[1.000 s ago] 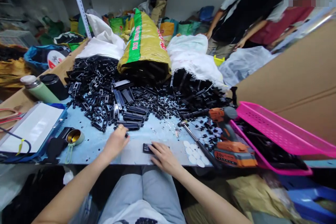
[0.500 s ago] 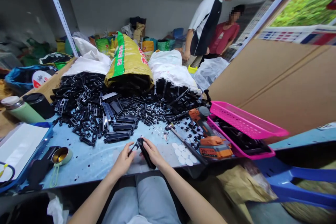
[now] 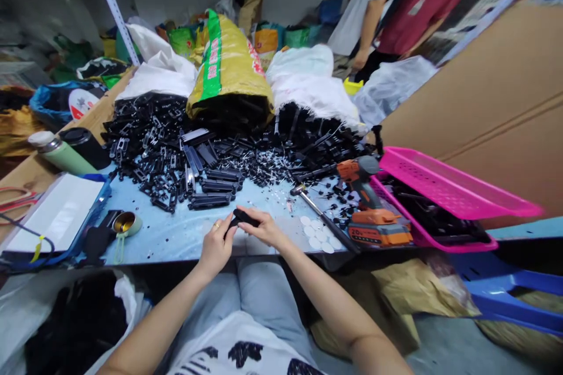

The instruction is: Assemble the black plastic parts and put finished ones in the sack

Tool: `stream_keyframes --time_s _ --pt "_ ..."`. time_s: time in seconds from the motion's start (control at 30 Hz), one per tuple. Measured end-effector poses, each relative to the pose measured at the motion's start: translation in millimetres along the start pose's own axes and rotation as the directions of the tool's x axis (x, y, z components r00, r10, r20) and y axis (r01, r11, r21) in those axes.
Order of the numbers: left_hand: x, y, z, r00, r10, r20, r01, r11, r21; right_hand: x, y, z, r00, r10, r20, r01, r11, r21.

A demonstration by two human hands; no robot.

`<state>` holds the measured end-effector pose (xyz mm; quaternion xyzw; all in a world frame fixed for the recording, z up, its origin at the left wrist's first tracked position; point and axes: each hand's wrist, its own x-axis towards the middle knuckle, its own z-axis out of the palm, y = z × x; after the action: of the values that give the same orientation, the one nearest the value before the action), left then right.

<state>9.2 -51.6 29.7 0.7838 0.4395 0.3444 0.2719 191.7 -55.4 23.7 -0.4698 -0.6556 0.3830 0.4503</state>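
Between my two hands, above the front of the blue table (image 3: 176,234), is a long black plastic part (image 3: 246,218). My right hand (image 3: 266,227) is closed around its right end. My left hand (image 3: 219,240), with a ring on one finger, pinches at the left end, where a smaller black piece seems to meet it; the fingers hide the joint. Just beyond lie several similar long black parts (image 3: 213,200) in a stack. A hammer (image 3: 323,214) and a group of white discs (image 3: 317,235) rest to the right of my right hand.
Black part heaps (image 3: 149,146) spill from sacks, including a yellow sack (image 3: 233,70). An orange cordless drill (image 3: 373,225) stands beside a pink basket (image 3: 461,237). On the left are a measuring cup (image 3: 127,222), a green bottle (image 3: 65,155) and scissors (image 3: 17,202). Two people (image 3: 396,17) stand behind.
The long part has turned from steeply slanted to nearly level, and my hands have come together at it. My view has tilted down and shifted left. The people behind appear closer together.
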Motion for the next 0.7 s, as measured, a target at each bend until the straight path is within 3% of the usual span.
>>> stream_keyframes --time_s 0.1,0.17,0.37,0.53,0.7 --pt "-2.1 2.0 -0.4 0.997 0.014 -0.070 -0.011 0.999 0.045 3.7 -2.3 -1.5 0.985 -0.170 -0.001 0.165 0.959 -0.232" --pt "-2.8 5.0 2.7 0.992 0.019 -0.122 -0.012 0.999 0.051 4.6 -4.3 0.1 0.975 -0.222 0.018 0.217 0.933 -0.288" --pt "3.6 15.1 14.0 0.942 0.027 -0.333 -0.037 0.999 -0.025 3.3 -10.7 12.1 0.968 -0.211 -0.135 0.178 0.959 -0.222" --pt "14.3 13.2 8.0 0.940 0.205 -0.273 -0.220 0.975 -0.027 -1.0 -19.8 19.6 0.952 -0.274 -0.138 0.239 0.944 -0.227" --pt "16.1 20.2 11.3 0.891 0.113 -0.440 -0.167 0.982 -0.087 0.8 -24.5 33.1 0.927 -0.282 -0.248 0.217 0.941 -0.258"
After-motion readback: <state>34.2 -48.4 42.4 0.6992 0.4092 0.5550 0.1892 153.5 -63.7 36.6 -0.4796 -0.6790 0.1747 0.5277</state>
